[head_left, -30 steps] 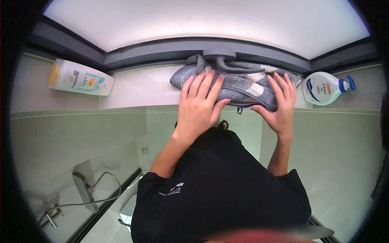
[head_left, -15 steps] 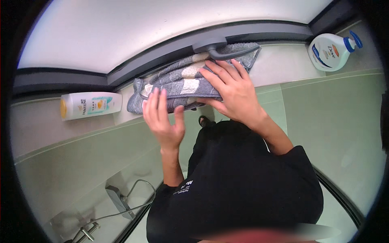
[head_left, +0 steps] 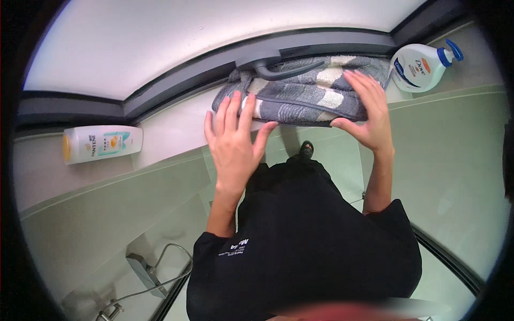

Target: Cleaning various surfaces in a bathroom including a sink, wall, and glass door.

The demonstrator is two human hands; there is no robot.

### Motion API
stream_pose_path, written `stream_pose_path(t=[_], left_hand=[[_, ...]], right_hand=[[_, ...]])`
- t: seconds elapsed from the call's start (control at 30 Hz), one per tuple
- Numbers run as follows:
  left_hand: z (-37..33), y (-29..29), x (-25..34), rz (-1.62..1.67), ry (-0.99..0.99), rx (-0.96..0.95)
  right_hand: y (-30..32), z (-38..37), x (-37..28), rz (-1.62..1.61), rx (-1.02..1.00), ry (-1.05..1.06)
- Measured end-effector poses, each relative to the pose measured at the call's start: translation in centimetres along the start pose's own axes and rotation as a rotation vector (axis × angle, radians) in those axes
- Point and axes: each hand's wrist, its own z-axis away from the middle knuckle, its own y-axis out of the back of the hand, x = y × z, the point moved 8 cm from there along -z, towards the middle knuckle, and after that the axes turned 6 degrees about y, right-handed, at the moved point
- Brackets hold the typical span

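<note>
A grey towel with white checks (head_left: 289,109) lies folded in a long bundle on a pale ledge (head_left: 176,125), below a dark window handle (head_left: 294,69). My left hand (head_left: 234,142) rests at the towel's left end, fingers spread over its front edge and thumb apart. At the other end, my right hand (head_left: 370,117) lies with fingers stretched over the top and its thumb by the front edge. Neither hand is closed round the cloth. The towel's right tip reaches close to a white pump bottle (head_left: 419,68) with a blue pump.
A white bottle with a yellow cap (head_left: 103,144) lies on the ledge at the left. Behind the ledge runs a dark window frame (head_left: 187,79) with a bright pane. Lower left, a grey shower fitting (head_left: 144,273) with a hose hangs on the tiled wall.
The towel has shifted right along the ledge, toward the pump bottle. My right hand has gone from its middle to its right end, and my left hand has moved right with the towel.
</note>
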Motion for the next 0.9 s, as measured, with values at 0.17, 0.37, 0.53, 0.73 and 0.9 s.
stream_pose_path(t=[0.17,0.37,0.53,0.73,0.9], left_hand=[[2.9,3.0,-5.6,-0.113,0.116,0.021],[5.4,6.9,-12.3,-0.25,0.333,0.14],[3.2,4.4,-7.6,-0.058,0.128,0.162],[-0.8,-0.2,0.7,-0.019,-0.142,-0.011],[-2.6,-3.0,7.4,0.064,-0.22,0.009]], right_hand=[[-5.8,-1.2,-4.5,0.021,-0.051,0.112],[-10.7,-4.3,-13.0,-0.046,-0.108,0.206],[-11.0,-4.1,-11.0,-0.117,-0.109,0.13],[-5.9,-1.1,-5.1,0.052,-0.045,0.018],[-1.6,1.8,-0.1,0.106,-0.034,-0.196]])
